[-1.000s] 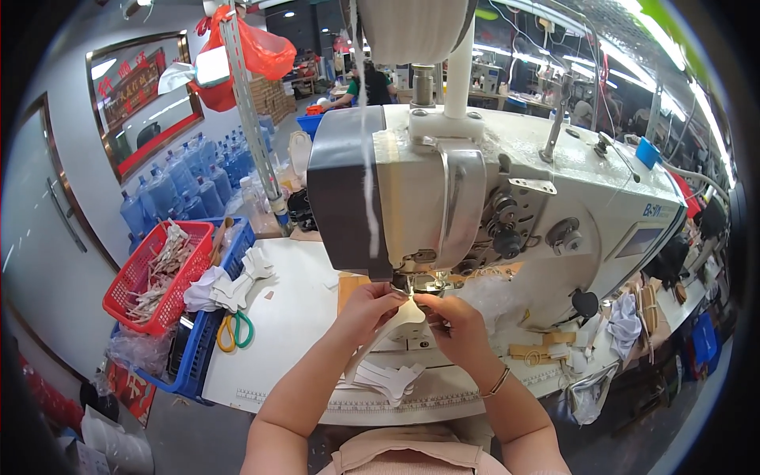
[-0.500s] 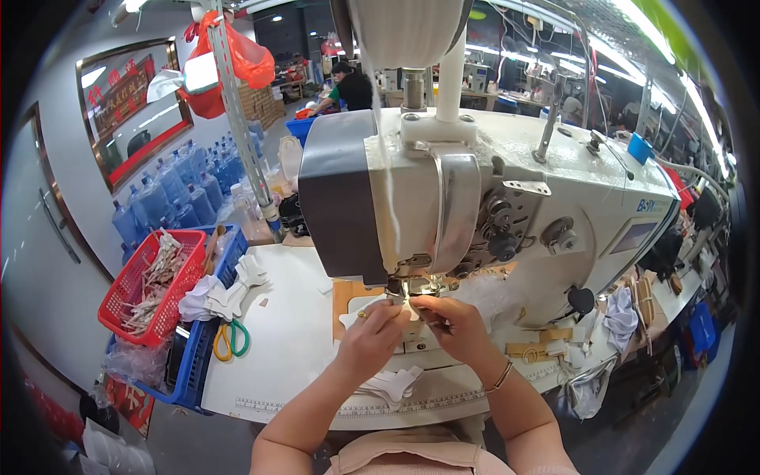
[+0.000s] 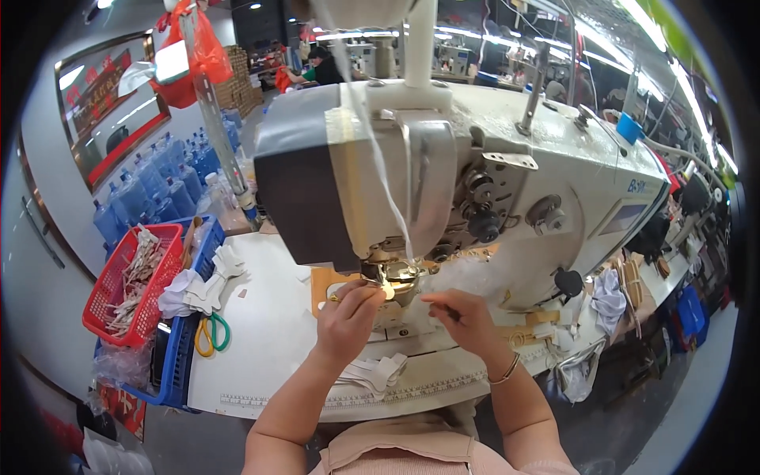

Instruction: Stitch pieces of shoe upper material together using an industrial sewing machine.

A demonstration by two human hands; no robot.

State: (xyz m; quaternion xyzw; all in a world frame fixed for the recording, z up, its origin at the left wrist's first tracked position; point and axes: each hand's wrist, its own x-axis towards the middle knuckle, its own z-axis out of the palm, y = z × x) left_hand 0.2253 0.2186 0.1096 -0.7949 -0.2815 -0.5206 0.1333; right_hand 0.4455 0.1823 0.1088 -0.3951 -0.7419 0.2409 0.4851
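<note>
A large white sewing machine (image 3: 507, 190) fills the middle, its needle area (image 3: 396, 273) lit by a small lamp. My left hand (image 3: 348, 315) is closed, fingertips pinched beside the needle at the left; what they hold is too small and bright to tell. To the right of the needle, apart from it, my right hand (image 3: 465, 318) is closed with the forefinger pointing left. Something small and dark shows under its fingers. A white tape (image 3: 384, 178) hangs from above down to the needle area. White cut pieces (image 3: 376, 372) lie between my forearms.
At left, a red basket (image 3: 93, 299) of pale strips sits on a blue crate (image 3: 184, 356). Scissors (image 3: 212, 334) with yellow and green handles lie beside them, near more white pieces (image 3: 214, 277). A ruler strip (image 3: 317, 400) runs along the table's front edge. Scraps (image 3: 546, 321) lie at right.
My right hand has drawn away from the needle to the right, apart from my left hand, which stays by the needle. The whole view has shifted slightly, and the white tape hangs more slanted.
</note>
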